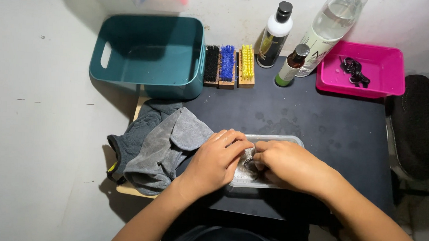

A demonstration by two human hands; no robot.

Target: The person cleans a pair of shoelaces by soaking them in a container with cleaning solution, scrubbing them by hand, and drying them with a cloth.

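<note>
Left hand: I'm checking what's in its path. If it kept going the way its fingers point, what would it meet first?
The left hand points right, over the clear tray. It would first meet the right hand, whose fingers already seem to touch it over a small dark object. Depth is unclear.

three brushes [227,66], three bottles [274,35], two tubs [147,56], one cloth [161,144]

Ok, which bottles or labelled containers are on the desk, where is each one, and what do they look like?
White bottle: back edge, right of the brushes; black cap, dark label.
Small bottle: in front of it; brown, dark cap, green and white label.
Clear bottle: beside the pink tray, leaning; large, pale label.
No screens or signs.
</note>
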